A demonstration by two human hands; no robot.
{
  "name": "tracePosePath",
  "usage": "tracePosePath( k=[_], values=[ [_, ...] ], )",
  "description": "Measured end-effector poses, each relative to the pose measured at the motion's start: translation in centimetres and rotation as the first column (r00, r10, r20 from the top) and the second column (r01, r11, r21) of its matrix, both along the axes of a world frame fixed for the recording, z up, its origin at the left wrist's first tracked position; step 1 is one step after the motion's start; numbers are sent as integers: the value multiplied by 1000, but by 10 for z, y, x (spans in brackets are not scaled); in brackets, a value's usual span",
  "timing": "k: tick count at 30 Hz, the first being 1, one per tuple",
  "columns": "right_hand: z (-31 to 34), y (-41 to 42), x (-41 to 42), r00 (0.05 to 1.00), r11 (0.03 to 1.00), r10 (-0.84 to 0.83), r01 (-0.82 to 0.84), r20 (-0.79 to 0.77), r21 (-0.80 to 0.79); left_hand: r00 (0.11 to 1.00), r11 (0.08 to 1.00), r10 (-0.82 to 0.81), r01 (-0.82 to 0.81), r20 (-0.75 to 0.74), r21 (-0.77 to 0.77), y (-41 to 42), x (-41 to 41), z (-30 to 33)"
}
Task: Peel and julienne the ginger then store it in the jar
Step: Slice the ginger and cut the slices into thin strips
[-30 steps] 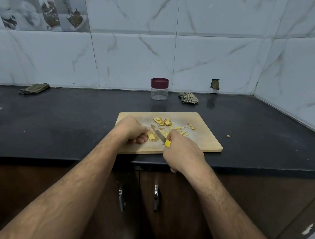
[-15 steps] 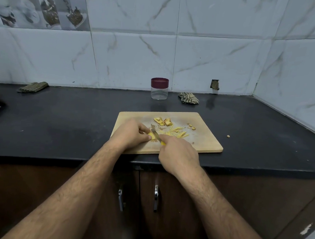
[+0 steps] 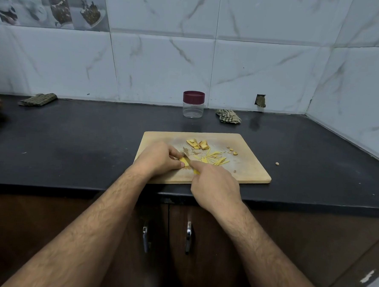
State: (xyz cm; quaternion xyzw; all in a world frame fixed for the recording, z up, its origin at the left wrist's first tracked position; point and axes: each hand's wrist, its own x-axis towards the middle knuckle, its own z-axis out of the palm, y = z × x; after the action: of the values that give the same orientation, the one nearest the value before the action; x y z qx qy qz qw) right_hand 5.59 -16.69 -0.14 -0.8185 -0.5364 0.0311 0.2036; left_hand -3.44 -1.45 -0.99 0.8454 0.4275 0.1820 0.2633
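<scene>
Left hand (image 3: 160, 158) pinches ginger piece (image 3: 184, 161); right hand (image 3: 214, 186) grips knife (image 3: 188, 160), seemingly cutting.

Left hand (image 3: 158, 158) on ginger piece (image 3: 184, 161), right hand (image 3: 215, 184) around knife (image 3: 186, 155).

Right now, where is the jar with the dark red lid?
In the head view, the jar stands upright at the back of the counter against the tiled wall, behind the cutting board, left of a crumpled cloth.

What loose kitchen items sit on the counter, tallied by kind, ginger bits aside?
Cutting board: 1
Jar, lid on: 1
Folded cloths, one far left, one right of the jar: 2
Knife, held in the right hand: 1
Total: 5
</scene>
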Motion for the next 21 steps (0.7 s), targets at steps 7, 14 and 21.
tracePosePath(
  k=[7, 14, 21],
  values=[
    [-1, 4, 0, 1000, 1000, 4, -4, 16, -12, 1000, 1000, -1, 1, -7, 3, 3, 1, -1],
    [-2, -5, -7, 994, 999, 35, -36, 107, 8, 1000, 1000, -1, 1, -15, -5, 6, 0, -1],
    [-10, -39, -10, 993, 1000, 24, -22, 114, -20, 999, 1000, 6, -7, -35, -23, 8, 1, 0]
  ],
)
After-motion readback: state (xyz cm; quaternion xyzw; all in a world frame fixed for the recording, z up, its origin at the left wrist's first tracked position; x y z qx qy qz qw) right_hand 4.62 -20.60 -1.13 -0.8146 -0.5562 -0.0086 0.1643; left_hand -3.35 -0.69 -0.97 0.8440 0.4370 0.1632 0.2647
